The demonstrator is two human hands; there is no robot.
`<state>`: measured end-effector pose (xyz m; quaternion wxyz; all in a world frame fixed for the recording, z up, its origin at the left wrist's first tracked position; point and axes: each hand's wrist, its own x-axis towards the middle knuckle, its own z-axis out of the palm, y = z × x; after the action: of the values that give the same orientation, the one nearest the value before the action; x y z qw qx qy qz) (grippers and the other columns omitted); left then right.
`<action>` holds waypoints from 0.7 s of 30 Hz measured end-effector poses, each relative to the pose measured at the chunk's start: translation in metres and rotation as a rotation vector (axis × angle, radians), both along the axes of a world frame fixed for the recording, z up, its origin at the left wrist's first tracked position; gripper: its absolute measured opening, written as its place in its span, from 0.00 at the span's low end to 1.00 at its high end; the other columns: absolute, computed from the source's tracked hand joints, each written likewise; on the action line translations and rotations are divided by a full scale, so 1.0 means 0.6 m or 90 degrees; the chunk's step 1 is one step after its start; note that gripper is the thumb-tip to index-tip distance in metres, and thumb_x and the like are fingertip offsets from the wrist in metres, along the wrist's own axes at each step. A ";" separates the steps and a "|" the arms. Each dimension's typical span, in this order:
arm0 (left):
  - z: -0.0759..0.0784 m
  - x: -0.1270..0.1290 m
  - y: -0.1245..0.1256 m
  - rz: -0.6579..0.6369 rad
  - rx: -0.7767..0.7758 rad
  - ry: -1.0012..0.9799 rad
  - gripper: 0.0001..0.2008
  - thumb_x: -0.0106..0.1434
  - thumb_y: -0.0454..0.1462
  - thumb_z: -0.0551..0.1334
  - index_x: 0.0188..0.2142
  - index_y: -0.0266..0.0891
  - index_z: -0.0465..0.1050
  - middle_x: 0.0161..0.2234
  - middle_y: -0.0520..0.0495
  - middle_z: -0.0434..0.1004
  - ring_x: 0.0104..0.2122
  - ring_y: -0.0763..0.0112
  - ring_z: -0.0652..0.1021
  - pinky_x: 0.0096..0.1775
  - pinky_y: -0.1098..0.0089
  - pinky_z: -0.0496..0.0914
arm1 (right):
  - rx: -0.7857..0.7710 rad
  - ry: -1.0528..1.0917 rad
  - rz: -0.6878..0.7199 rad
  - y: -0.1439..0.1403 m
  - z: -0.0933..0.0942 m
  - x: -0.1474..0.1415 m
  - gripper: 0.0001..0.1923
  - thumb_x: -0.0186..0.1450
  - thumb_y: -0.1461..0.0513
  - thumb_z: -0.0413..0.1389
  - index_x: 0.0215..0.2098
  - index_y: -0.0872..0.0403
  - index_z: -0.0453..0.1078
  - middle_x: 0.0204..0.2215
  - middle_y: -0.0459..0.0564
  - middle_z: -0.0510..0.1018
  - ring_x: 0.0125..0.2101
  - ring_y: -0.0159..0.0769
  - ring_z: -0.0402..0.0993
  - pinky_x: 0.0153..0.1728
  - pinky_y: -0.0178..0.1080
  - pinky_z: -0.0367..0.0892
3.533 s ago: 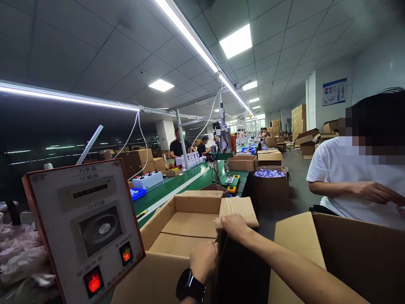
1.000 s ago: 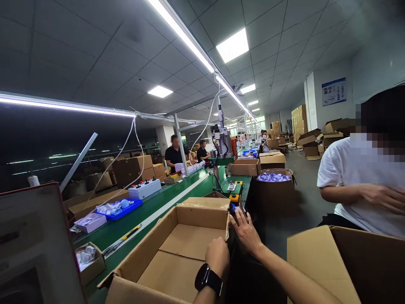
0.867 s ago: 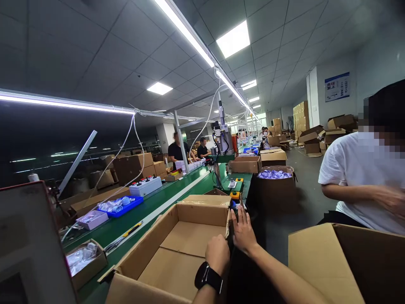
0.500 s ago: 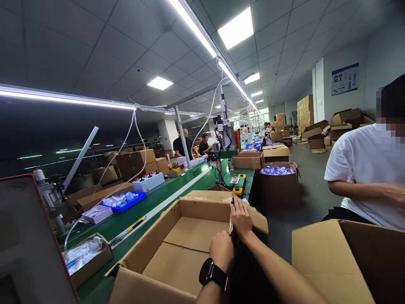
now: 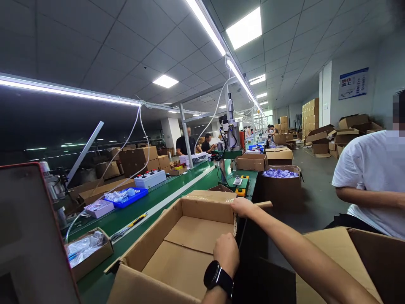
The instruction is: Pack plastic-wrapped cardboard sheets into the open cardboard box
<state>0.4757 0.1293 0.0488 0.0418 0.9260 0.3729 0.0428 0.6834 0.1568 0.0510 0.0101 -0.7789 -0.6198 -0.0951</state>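
A shallow open cardboard box lies in front of me on the green bench, with bare cardboard showing inside. My left hand, wearing a black watch, is closed over the box's right wall; its fingertips are hidden. At the far right corner, my right hand grips the cardboard by the side flap, which shows almost edge-on beyond the hand. Tape shines on the far flap next to that corner.
A yellow cutter lies left of the box, near a small carton of plastic bags and a blue tray. Ahead stands a press machine. At right, a person in white sits behind an open carton.
My right hand has shifted slightly, its forearm swinging outward to the right. The side flap has turned from broadly visible to nearly edge-on. My left hand keeps its place on the wall.
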 end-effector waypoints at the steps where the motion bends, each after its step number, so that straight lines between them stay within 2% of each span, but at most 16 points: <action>1: -0.001 -0.001 0.000 -0.002 -0.001 -0.002 0.19 0.65 0.30 0.46 0.40 0.35 0.76 0.40 0.34 0.81 0.43 0.54 0.80 0.41 0.60 0.74 | -0.019 0.035 0.001 -0.002 0.009 0.010 0.15 0.67 0.57 0.57 0.48 0.57 0.69 0.45 0.51 0.75 0.42 0.37 0.75 0.42 0.44 0.73; 4: -0.006 -0.004 -0.002 -0.008 -0.011 -0.005 0.17 0.64 0.30 0.48 0.39 0.35 0.76 0.40 0.34 0.81 0.43 0.52 0.80 0.41 0.59 0.74 | -0.049 0.141 -0.004 -0.009 0.035 0.047 0.13 0.67 0.57 0.57 0.46 0.56 0.70 0.44 0.49 0.76 0.41 0.37 0.75 0.41 0.43 0.74; 7: -0.009 -0.006 -0.004 -0.002 -0.017 -0.005 0.16 0.64 0.31 0.49 0.38 0.35 0.76 0.39 0.34 0.81 0.42 0.52 0.81 0.41 0.59 0.74 | -0.008 0.211 -0.044 -0.018 0.055 0.082 0.14 0.67 0.57 0.57 0.47 0.56 0.70 0.44 0.49 0.76 0.41 0.36 0.75 0.41 0.44 0.73; 10: -0.009 -0.007 -0.004 0.004 -0.019 -0.009 0.16 0.65 0.32 0.49 0.38 0.36 0.76 0.39 0.34 0.81 0.43 0.53 0.81 0.42 0.60 0.74 | 0.102 0.244 -0.153 -0.043 0.072 0.114 0.14 0.68 0.57 0.57 0.49 0.55 0.69 0.47 0.50 0.75 0.43 0.37 0.74 0.43 0.45 0.73; 14: -0.007 -0.011 -0.004 0.003 -0.029 -0.024 0.15 0.65 0.34 0.51 0.39 0.36 0.76 0.40 0.33 0.81 0.43 0.51 0.80 0.42 0.58 0.74 | 0.315 0.265 -0.348 -0.110 0.091 0.146 0.15 0.68 0.56 0.56 0.49 0.55 0.69 0.47 0.51 0.74 0.44 0.38 0.74 0.45 0.46 0.72; 16: -0.005 -0.012 -0.006 0.002 -0.042 -0.041 0.14 0.64 0.35 0.52 0.39 0.35 0.77 0.41 0.33 0.81 0.43 0.51 0.80 0.43 0.58 0.74 | 0.425 0.279 -0.403 -0.148 0.095 0.141 0.14 0.68 0.56 0.56 0.48 0.55 0.69 0.46 0.50 0.75 0.44 0.38 0.74 0.45 0.46 0.71; 18: -0.001 -0.012 -0.012 0.002 -0.058 -0.073 0.15 0.64 0.36 0.53 0.42 0.34 0.76 0.41 0.31 0.80 0.44 0.49 0.80 0.44 0.56 0.73 | 0.536 0.297 -0.420 -0.183 0.093 0.113 0.12 0.68 0.59 0.56 0.47 0.57 0.69 0.44 0.51 0.76 0.43 0.38 0.75 0.46 0.46 0.71; 20: 0.011 -0.012 -0.026 -0.001 -0.070 -0.133 0.21 0.64 0.37 0.54 0.54 0.30 0.68 0.46 0.29 0.77 0.47 0.47 0.78 0.47 0.53 0.72 | 0.644 0.319 -0.406 -0.216 0.088 0.064 0.12 0.66 0.60 0.55 0.46 0.58 0.70 0.42 0.53 0.78 0.41 0.39 0.75 0.45 0.44 0.70; 21: 0.020 -0.013 -0.037 -0.009 -0.073 -0.170 0.27 0.64 0.39 0.55 0.61 0.30 0.59 0.51 0.29 0.74 0.51 0.49 0.75 0.51 0.54 0.70 | 0.694 0.332 -0.387 -0.233 0.086 0.033 0.13 0.65 0.60 0.55 0.45 0.58 0.70 0.40 0.54 0.78 0.40 0.40 0.76 0.44 0.43 0.70</action>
<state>0.4677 0.1072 0.0605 0.1443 0.9107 0.3593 0.1437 0.7031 0.0169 0.1026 0.5236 -0.7997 -0.2138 -0.2014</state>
